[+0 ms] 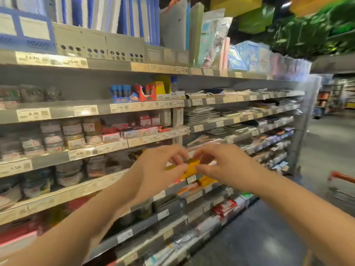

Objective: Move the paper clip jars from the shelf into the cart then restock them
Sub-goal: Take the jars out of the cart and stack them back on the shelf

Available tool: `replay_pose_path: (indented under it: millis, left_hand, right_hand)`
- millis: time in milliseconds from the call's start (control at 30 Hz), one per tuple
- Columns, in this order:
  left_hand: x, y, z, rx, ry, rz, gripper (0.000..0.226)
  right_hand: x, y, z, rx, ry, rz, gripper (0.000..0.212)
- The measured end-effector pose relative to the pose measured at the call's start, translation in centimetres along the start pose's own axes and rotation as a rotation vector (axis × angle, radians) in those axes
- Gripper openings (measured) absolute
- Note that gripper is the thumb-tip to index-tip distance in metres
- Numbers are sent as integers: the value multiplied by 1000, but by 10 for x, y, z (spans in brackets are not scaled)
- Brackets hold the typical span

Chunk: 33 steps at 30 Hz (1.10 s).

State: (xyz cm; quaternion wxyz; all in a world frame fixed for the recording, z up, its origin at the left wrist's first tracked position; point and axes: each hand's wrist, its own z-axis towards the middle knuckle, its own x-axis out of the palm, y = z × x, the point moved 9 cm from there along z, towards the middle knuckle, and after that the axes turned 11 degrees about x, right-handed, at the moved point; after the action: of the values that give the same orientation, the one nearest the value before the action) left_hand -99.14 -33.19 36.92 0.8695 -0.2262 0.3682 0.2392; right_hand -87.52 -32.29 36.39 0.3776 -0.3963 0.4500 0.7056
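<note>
**Both grips curling at a yellow packet, paper clip jars sitting on the shelf**

The grip of the left hand and the grip of the right hand are hovering close together in front of the shelving. The fingers of both are bending inward and the fingertips are almost meeting over the yellow packet. The picture is smearing with motion blur there, so I cannot tell whether either hand is actually pinching the packet or only reaching in front of it. Both forearms are stretching out from the bottom of the view.

The paper clip jars are standing up and to the left of the hands, stacked 2 high in a row on the shelf, with white labels facing out. Neither hand is touching them. More round tubs are sitting on the level below.

The cart is waiting at the far right in the aisle, showing its red handle, well apart from the jars.
</note>
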Motion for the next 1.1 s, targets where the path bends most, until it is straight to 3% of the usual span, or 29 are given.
replay_pose_path:
  millis: [100,300,500,600,733,1033,1100]
  left_hand:
    - [58,-52,-2,15,8,-59,15]
    - [205,-180,5,84,151,-190,18]
    - [333,-282,12,171,329,-418,22]
    - [388,-307,15,195,418,-487,37]
    - [470,-309,13,186,573,-522,20]
    - [654,-236,-32,49,975,-409,47]
    - [689,-209,-59,-90,1040,-387,56]
  right_hand:
    - [-21,-66,-70,125,-49,13,26]
    - [-43,-217,-242,436,13,-115,25]
    - [-44,-323,-356,718,-29,24,21]
    - [-25,-368,-389,833,-61,71,22]
    - [17,-429,-418,1055,-57,217,23]
    - [168,-528,-415,1452,42,461,40]
    - [214,-537,-419,1527,98,496,43]
